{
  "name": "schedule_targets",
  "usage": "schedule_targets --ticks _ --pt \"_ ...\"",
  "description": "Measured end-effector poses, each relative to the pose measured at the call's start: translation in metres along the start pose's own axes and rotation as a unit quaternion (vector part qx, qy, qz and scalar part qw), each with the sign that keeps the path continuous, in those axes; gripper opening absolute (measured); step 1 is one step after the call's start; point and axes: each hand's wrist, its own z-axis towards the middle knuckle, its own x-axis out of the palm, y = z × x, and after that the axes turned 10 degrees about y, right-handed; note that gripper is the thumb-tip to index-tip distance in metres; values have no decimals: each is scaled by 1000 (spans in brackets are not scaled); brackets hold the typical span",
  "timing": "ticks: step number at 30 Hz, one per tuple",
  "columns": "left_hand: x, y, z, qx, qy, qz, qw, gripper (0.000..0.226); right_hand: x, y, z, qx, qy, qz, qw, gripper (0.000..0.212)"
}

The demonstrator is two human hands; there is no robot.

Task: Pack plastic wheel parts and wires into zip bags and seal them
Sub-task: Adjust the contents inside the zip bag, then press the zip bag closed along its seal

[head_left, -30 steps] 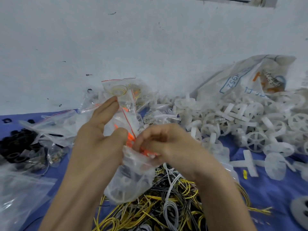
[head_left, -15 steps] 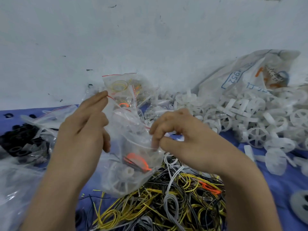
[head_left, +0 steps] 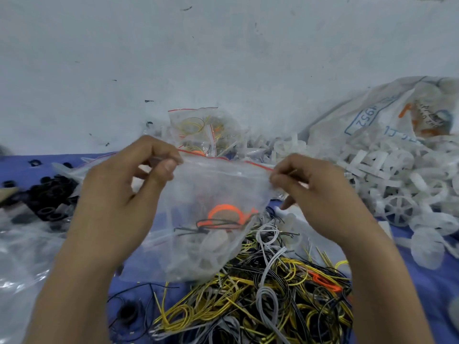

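Above a blue-covered table, you held a clear zip bag up by its red-edged top, left hand and right hand each pinching a corner. Inside lay an orange wire coil and a white wheel; tangled wires sprawled beneath, a wheel pile at right.

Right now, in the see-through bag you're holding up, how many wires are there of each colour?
Orange wire coil: 1
Black wire bundle: 1
Total: 2 wires in the zip bag. The white wheel parts under them are too blurred to count.
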Motion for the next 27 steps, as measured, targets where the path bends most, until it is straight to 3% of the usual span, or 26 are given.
schedule_targets --ticks 4,8,14,20,27 --pt "-12 -17 -1 70 -24 -59 995 13 -3 12 -1 -117 -141 196 963 23" --pt "-3 -21 2 69 -38 -79 994 11 -7 8 2 -182 -235 184 937 24" --pt "36 -3 6 -68 -7 -142 988 29 -14 -16 0 -99 -228 174 953 33" --pt "35 -1 8 -54 -5 -184 981 27 -20 -21 -1 -83 -224 223 945 32" --pt "32 -7 8 -22 16 -202 979 46 -25 -24 -4 -77 -228 257 936 32"
